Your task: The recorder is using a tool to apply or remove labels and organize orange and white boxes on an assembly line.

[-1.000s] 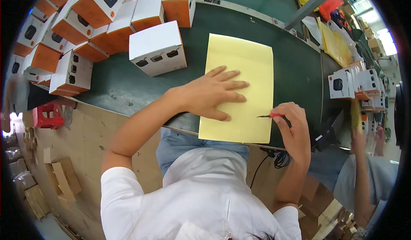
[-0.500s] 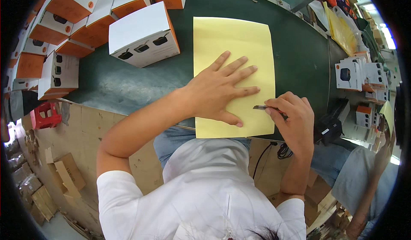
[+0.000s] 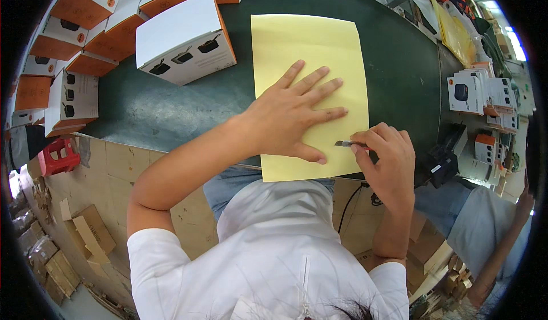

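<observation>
A yellow sheet of paper (image 3: pixel 305 40) lies on the dark green table, its near edge at the table's front. My left hand (image 3: pixel 291 112) presses flat on the sheet with its fingers spread. At the sheet's right edge, low down, my right hand (image 3: pixel 388 154) pinches a small craft knife (image 3: pixel 344 144) between thumb and fingers. The knife's blade points left over the paper; whether it touches the sheet I cannot tell. Most of its handle is hidden in my fingers.
A white and orange box (image 3: pixel 185 40) stands left of the sheet, with stacked boxes (image 3: pixel 71 97) beyond it. At right are a black device (image 3: pixel 442 166), more boxes (image 3: pixel 465 93) and a co-worker's arm (image 3: pixel 502 246). A red stool (image 3: pixel 59 156) stands on the floor.
Both hands keep their places on the sheet, the right still holding the knife. The view has shifted slightly. At right, the co-worker's raised hand and yellow sheet no longer show clearly.
</observation>
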Demonstrator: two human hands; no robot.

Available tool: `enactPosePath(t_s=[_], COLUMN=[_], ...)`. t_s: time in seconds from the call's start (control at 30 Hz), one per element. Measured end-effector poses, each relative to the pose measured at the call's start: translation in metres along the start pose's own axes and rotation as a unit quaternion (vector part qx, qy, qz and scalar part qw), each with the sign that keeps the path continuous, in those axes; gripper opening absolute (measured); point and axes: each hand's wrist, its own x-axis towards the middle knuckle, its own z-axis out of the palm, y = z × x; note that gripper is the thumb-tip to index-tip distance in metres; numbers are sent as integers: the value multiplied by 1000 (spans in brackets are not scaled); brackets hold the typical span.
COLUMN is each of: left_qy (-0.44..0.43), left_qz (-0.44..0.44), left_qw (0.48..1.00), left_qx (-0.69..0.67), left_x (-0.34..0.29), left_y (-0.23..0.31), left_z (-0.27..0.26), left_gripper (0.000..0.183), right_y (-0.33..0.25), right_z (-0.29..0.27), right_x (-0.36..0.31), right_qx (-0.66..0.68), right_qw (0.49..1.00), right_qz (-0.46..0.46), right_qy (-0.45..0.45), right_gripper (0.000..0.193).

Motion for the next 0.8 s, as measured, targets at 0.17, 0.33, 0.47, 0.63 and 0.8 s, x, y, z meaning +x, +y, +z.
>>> enactPosePath(t_s=[0.17,0.33,0.47,0.63,0.8], left_qy=[6,0,1,20,179], left_qz=[-12,-12,-14,-49,28], left_qw=[1000,1000,1000,998,983], left_qx=[5,0,11,40,0], left_x=[-2,1,2,1,-6], left_y=[3,5,5,6,13], left_z=[1,-1,3,4,-38], left_gripper=[84,92,103,102,59], right_y=[-9,-8,-4,-8,-3], right_z=[2,15,9,-9,-31], right_x=[-1,0,3,2,-7], right_qx=[2,-61,-47,16,98], right_qw=[1000,996,996,994,979], right_qz=[3,16,19,37,79], right_qy=[15,57,71,105,158], right_gripper=[21,30,28,25,23])
